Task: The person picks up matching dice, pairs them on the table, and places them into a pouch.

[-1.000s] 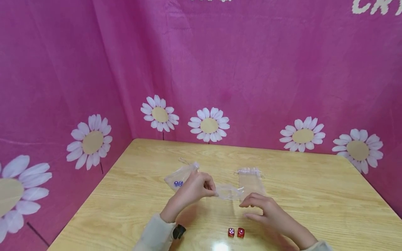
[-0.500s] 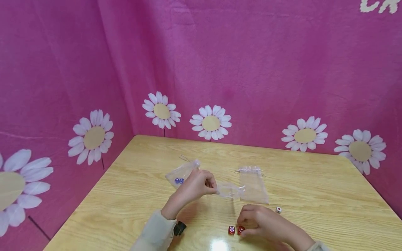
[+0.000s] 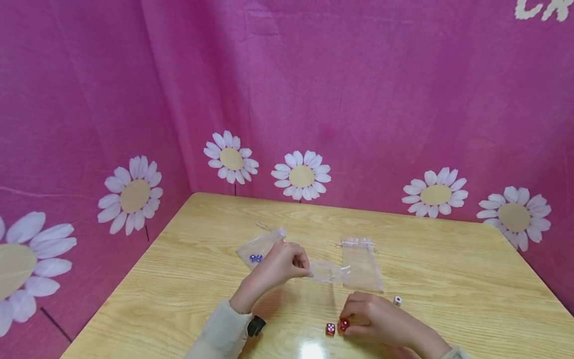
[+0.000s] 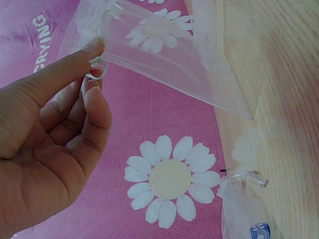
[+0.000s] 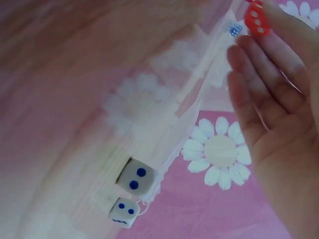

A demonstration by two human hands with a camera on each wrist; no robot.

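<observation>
My left hand (image 3: 283, 262) pinches the gathered mouth of a sheer white drawstring pouch (image 4: 164, 62), raised off the table with its lower corner hanging down. Between the thumb and fingers of my right hand (image 3: 374, 316) is a red die (image 5: 257, 19), just at the tabletop in the head view. A second red die (image 3: 330, 329) lies close by on its left, untouched. Behind my left hand rests another sheer pouch (image 3: 244, 252) with blue dice (image 3: 256, 258) in it. A third pouch (image 3: 362, 269) lies flat behind my right hand, looking unfilled.
One white die (image 3: 397, 300) sits behind my right wrist; the right wrist view shows two white dice (image 5: 137, 178) with blue pips. The wooden table (image 3: 448, 269) meets a pink curtain (image 3: 358, 99) printed with daisies at its back and left edges.
My right hand has come down toward the front from beside the raised pouch and taken hold of the right red die. A white die has come into view. My left hand holds its place.
</observation>
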